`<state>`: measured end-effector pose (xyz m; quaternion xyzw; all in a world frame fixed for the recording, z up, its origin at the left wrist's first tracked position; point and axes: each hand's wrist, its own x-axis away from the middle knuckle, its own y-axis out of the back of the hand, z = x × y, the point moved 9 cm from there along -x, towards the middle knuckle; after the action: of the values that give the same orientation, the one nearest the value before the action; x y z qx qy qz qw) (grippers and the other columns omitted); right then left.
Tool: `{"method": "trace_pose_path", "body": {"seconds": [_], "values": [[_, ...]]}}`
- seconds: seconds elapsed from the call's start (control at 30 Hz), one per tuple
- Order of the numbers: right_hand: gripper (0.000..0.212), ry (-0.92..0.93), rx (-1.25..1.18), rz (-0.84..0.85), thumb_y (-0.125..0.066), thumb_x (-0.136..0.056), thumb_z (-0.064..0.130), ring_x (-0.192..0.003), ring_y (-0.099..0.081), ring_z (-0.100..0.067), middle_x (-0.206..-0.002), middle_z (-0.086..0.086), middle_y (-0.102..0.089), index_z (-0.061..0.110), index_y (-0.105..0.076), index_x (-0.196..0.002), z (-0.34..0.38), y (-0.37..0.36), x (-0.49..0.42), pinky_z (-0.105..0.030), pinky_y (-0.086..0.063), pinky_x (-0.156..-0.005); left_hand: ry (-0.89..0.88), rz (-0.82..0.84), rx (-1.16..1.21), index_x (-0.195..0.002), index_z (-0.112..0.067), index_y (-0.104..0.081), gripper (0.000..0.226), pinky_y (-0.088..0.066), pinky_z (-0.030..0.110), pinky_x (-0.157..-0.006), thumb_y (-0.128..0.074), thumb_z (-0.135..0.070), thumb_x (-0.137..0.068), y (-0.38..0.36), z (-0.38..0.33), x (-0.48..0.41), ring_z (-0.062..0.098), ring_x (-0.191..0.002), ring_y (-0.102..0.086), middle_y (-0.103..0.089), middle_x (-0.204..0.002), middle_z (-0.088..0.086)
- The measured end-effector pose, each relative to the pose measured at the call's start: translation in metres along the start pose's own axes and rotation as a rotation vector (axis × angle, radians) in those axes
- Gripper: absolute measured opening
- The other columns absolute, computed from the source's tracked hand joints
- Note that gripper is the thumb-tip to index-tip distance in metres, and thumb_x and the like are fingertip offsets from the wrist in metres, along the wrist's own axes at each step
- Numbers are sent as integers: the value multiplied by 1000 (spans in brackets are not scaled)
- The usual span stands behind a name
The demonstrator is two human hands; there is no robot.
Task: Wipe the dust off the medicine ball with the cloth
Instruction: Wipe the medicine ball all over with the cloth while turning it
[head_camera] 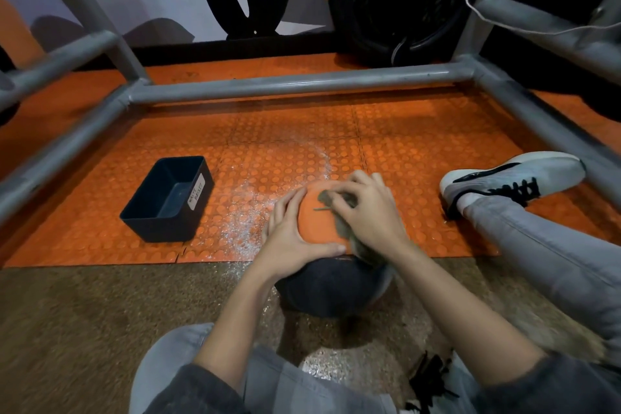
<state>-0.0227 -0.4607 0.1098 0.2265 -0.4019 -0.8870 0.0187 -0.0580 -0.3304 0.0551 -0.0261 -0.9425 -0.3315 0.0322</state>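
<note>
The ball (317, 225) sits on the floor (84, 306) directly ahead, between both hands. The left hand (289, 235) lies with fingers extended against its left side (bracing). The right hand (368, 212), curled round the cloth (344, 230), presses on top.

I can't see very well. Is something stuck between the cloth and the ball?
No, nothing visible. The right hand presses the cloth straight onto the orange top of the medicine ball, and the left hand rests on its left side.

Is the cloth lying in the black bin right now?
No, the right hand holds the cloth on the medicine ball, with the black bin apart to its left.
</note>
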Motion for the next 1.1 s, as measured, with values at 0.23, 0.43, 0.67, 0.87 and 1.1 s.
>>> {"method": "trace_pose_path", "body": {"seconds": [0.23,0.43,0.67,0.87,1.1], "values": [[13,-412,-304,-241,-60,-91,20,-97,-55,-27,-85,9,-56,20,-71,-86,-80,9,24,-31,-36,-81,33,15,86,-143,-42,-15,124,-26,51,-111,-70,-74,-37,10,9,-2,13,-134,-19,-14,-128,-28],[16,49,-59,-210,-58,-88,30,-85,-39,-11,-85,8,-57,23,-73,-89,15,-4,36,-28,-24,-68,30,16,195,-143,-40,-20,116,-31,39,-107,-82,-58,-47,20,26,-1,12,-131,-26,-17,-136,-21],[13,-373,-291,-261,-61,-91,22,-95,-55,-26,-85,9,-58,18,-73,-85,-66,3,22,-44,-44,-85,45,-20,232,-146,-35,-17,125,-28,32,-101,-72,-65,-37,22,24,2,7,-124,-24,-16,-134,-22],[15,-20,-70,-162,-60,-92,26,-88,-36,-10,-87,14,-49,19,-73,-95,11,-8,26,-29,-24,-72,55,-26,247,-145,-37,-18,122,-30,31,-102,-75,-63,-40,24,32,2,7,-127,-25,-17,-136,-21],[12,-331,-293,-260,-62,-91,23,-94,-54,-27,-81,11,-57,25,-70,-82,-54,3,20,-39,-43,-80,41,-35,212,-145,-35,-17,124,-27,38,-108,-71,-69,-38,21,25,2,8,-128,-22,-15,-132,-25]]}}
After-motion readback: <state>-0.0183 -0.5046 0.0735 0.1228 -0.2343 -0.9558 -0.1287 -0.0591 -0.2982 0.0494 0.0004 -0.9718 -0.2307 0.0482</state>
